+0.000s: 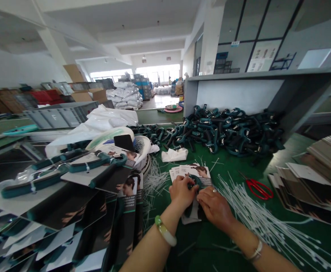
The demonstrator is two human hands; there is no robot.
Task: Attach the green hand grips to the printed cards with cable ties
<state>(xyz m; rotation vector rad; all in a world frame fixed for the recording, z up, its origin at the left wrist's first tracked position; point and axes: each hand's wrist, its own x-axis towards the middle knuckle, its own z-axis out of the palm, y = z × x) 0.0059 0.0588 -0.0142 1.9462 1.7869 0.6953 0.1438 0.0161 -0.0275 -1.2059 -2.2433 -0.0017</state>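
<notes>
In the middle of the green table, a dark teal hand grip strengthener [195,180] lies on a small stack of printed cards [179,172]. The curled fingers of my left hand [182,192] grip its upper part. From the other side my right hand [215,207] closes its fingers on the same strengthener, close to the left fingertips. Whether a cable tie is between the fingers is hidden. White cable ties [250,211] fan out beside my right hand, and another bunch [155,179] lies to the left of my left hand.
Red-handled scissors [259,189] rest right of the ties. Several card stacks [315,185] stand at far right. Loose strengtheners [228,128] are heaped at the back, before a grey shelf [256,75]. Carded strengtheners [83,189] pile up at left, near a dark phone [124,142].
</notes>
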